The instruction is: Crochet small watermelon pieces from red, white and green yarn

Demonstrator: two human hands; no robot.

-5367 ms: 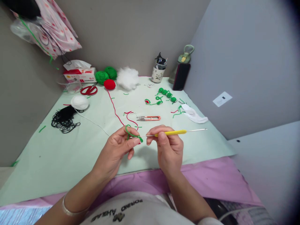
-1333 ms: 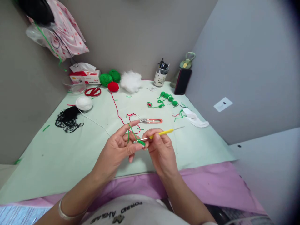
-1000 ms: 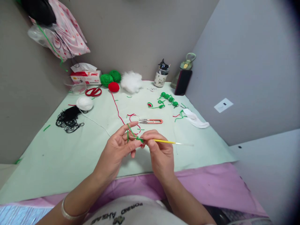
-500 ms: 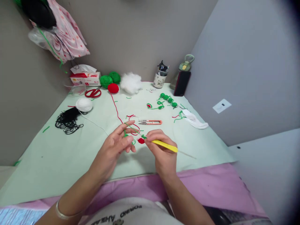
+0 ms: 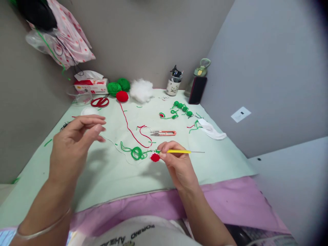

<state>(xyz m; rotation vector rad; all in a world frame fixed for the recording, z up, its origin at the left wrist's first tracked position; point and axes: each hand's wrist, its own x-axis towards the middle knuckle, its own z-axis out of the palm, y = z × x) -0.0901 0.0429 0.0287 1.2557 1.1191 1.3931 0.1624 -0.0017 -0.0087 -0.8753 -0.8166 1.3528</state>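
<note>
Green yarn [image 5: 136, 152] obstructs the middle; pale cloth [image 5: 110, 182] nearer offers free passage.

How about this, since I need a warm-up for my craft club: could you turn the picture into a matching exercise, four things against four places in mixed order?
Things
1. Yellow-handled hook
2. Phone
3. Orange-handled snips
4. Red yarn ball

Places
A. Next to two green yarn balls
B. Lying flat on the pale cloth, beyond the right hand
C. Held between right-hand fingers
D. Standing in front of the green bottle

Right pairs
1-C, 2-D, 3-B, 4-A
</note>
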